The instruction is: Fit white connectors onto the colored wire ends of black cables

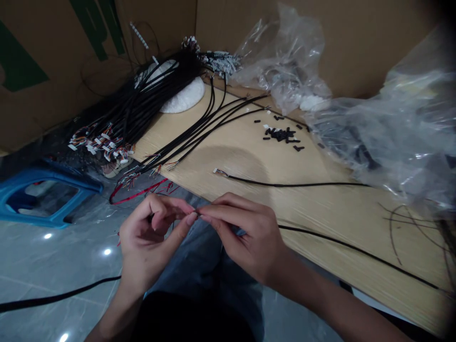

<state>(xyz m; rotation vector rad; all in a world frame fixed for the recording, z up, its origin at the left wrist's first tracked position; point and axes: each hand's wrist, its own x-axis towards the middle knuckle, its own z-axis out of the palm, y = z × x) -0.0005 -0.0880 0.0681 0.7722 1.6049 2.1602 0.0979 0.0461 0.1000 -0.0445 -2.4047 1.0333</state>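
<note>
My left hand (pixel 149 237) and my right hand (pixel 245 235) meet fingertip to fingertip above my lap, in front of a wooden board (pixel 320 204). Both are pinched closed on the end of a thin black cable (pixel 356 249) that trails away to the right across the board. The cable tip is too small to make out between my fingers. A second black cable with a white connector (pixel 221 172) lies on the board just beyond my hands.
A bundle of black cables with coloured-wire connectors (pixel 142 109) lies at the far left of the board. Small black sleeves (pixel 283 134) are scattered at its middle. Clear plastic bags (pixel 374 123) sit at the right. A blue stool (pixel 46 194) stands on the tiled floor; cardboard boxes (pixel 53 57) stand behind.
</note>
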